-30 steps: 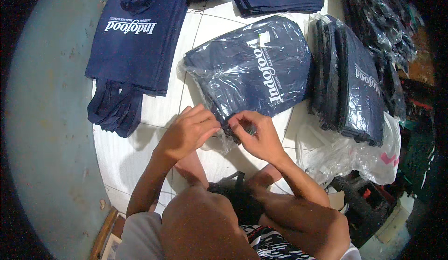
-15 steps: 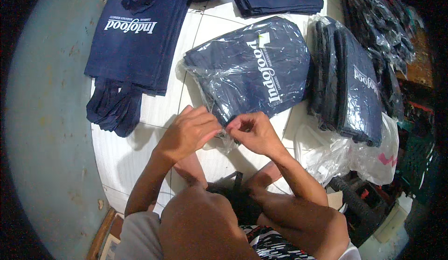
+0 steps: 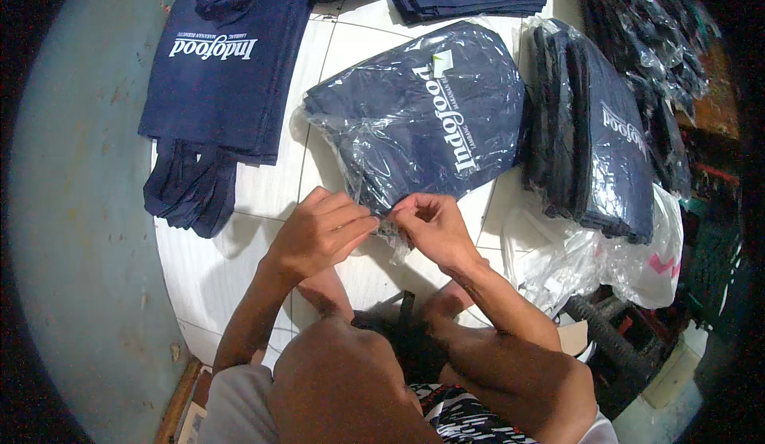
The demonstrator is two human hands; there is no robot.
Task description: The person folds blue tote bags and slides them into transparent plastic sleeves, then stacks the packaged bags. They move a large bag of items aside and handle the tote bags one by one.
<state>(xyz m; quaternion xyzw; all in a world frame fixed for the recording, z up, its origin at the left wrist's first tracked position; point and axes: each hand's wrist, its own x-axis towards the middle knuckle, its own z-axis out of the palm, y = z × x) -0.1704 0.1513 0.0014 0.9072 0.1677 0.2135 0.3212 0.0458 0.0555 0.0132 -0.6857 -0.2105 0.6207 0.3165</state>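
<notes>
Both the left hand (image 3: 323,233) and the right hand (image 3: 430,225) pinch the open end of the clear plastic sleeve (image 3: 382,137) holding a folded navy bag (image 3: 446,117), mid-floor on the white tiled floor (image 3: 207,284). The thin film could tear or slip from the fingertips if pulled unevenly, and the bag could slide back out toward the near edge.

Both bare forearms are extended forward from the lower edge and angled inward, so the hands are brought together, almost touching. The left hand (image 3: 323,233) is held knuckles-up with fingers curled; the right hand (image 3: 430,225) is pinched at its fingertips.
</notes>
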